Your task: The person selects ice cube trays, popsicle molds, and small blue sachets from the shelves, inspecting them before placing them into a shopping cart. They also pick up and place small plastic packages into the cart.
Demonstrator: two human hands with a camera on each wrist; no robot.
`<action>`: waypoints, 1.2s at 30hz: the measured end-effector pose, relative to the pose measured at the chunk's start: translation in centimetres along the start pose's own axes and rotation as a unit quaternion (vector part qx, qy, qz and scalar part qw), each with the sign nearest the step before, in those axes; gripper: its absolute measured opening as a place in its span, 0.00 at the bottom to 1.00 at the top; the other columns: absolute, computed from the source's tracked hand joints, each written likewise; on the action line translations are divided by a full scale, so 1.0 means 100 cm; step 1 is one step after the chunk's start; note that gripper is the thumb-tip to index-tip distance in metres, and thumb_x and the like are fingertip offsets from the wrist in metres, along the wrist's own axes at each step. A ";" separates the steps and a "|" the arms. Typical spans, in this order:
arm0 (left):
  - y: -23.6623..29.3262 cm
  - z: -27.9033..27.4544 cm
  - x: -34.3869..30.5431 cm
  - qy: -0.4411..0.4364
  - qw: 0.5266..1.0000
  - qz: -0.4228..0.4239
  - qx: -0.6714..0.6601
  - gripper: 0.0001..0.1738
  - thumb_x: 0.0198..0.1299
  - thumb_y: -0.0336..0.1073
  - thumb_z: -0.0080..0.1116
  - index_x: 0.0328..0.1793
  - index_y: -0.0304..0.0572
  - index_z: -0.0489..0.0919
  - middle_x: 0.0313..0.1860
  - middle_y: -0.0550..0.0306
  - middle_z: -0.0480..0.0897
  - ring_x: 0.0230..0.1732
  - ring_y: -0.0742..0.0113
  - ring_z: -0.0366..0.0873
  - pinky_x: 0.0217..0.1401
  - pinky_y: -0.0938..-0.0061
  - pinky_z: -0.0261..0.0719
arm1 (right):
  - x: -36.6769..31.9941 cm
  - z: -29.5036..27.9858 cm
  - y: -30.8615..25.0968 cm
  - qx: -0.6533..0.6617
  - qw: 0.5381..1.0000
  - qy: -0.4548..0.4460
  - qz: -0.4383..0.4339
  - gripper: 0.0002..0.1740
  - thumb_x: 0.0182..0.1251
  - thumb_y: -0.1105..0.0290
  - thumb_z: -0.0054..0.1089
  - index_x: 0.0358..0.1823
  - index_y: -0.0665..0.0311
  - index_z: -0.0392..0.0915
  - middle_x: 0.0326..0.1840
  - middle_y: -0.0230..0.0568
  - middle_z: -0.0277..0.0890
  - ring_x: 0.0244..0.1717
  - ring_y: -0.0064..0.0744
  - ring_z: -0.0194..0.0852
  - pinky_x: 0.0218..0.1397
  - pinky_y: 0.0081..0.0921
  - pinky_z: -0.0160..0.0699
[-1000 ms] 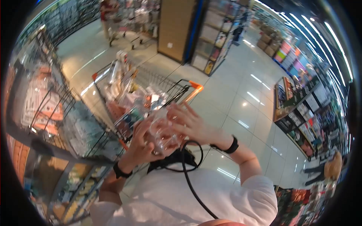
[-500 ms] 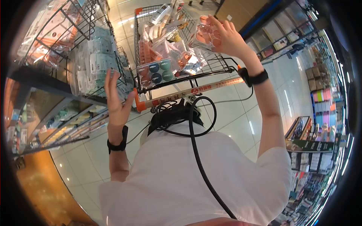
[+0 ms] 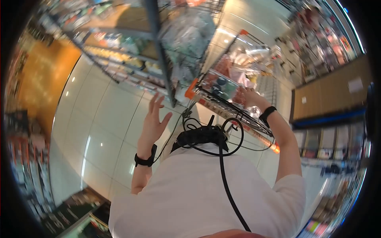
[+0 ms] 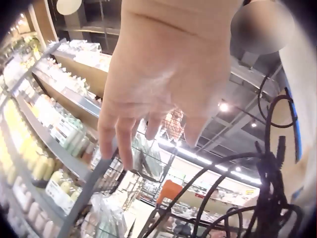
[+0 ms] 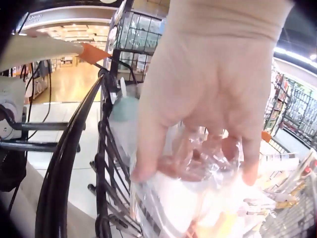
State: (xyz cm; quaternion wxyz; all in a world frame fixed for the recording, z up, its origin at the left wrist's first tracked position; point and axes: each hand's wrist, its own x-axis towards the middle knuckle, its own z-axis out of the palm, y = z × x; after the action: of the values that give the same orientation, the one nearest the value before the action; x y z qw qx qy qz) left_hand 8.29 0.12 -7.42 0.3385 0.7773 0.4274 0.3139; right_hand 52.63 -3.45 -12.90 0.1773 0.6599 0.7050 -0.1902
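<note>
My right hand (image 3: 254, 99) is down inside the shopping cart, holding a clear plastic pack (image 5: 213, 171) of pink pieces between thumb and fingers. Close beside it in the cart lies a clear pack of round dark-blue, green and pink pieces (image 3: 222, 86). My left hand (image 3: 152, 123) hovers off to the left of the cart handle (image 3: 214, 108), empty, its fingers loosely spread. In the left wrist view that hand's palm and fingers (image 4: 124, 141) hang in front of shelves of goods.
Other packaged goods (image 3: 248, 59) fill the cart's far part. To the left stands a shelf rack (image 3: 158, 43) with wire baskets of bagged goods. A brown panel (image 3: 333, 89) stands at right. Black cables (image 3: 234, 139) loop at my waist, near the handle.
My right hand has lowered the clear pack from above the cart into it. The left hand had come off the pack earlier and stays empty. My view has turned left.
</note>
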 end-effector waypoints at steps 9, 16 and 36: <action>-0.039 -0.033 -0.166 -0.057 0.943 -0.303 0.123 0.32 0.61 0.45 0.55 0.68 0.42 0.60 0.64 0.46 0.68 0.55 0.51 0.74 0.55 0.63 0.73 | -0.060 -0.060 -0.052 0.004 0.981 0.193 0.008 0.35 0.56 0.64 0.59 0.66 0.65 0.60 0.65 0.51 0.62 0.65 0.46 0.61 0.64 0.38 0.62; -0.071 -0.091 -0.170 -0.015 0.930 -0.347 0.119 0.31 0.61 0.45 0.54 0.68 0.42 0.61 0.60 0.44 0.72 0.58 0.50 0.72 0.57 0.62 0.72 | -0.150 -0.093 -0.197 0.323 0.877 0.344 -0.085 0.29 0.64 0.68 0.54 0.66 0.64 0.59 0.64 0.49 0.63 0.58 0.47 0.69 0.61 0.35 0.65; -0.242 -0.317 -0.218 0.012 0.917 -0.366 0.156 0.29 0.61 0.43 0.55 0.66 0.42 0.62 0.56 0.41 0.75 0.55 0.45 0.74 0.53 0.58 0.74 | 0.232 -0.048 -0.411 0.268 0.933 0.236 -0.030 0.45 0.52 0.64 0.66 0.67 0.73 0.52 0.68 0.61 0.54 0.68 0.54 0.53 0.70 0.37 0.55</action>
State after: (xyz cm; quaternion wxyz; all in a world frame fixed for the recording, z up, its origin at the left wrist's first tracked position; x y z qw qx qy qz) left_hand -36.84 -1.02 -12.83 0.2995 0.6055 0.7296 0.1064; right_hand 10.10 16.62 -18.96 -0.1837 0.6874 0.6686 -0.2161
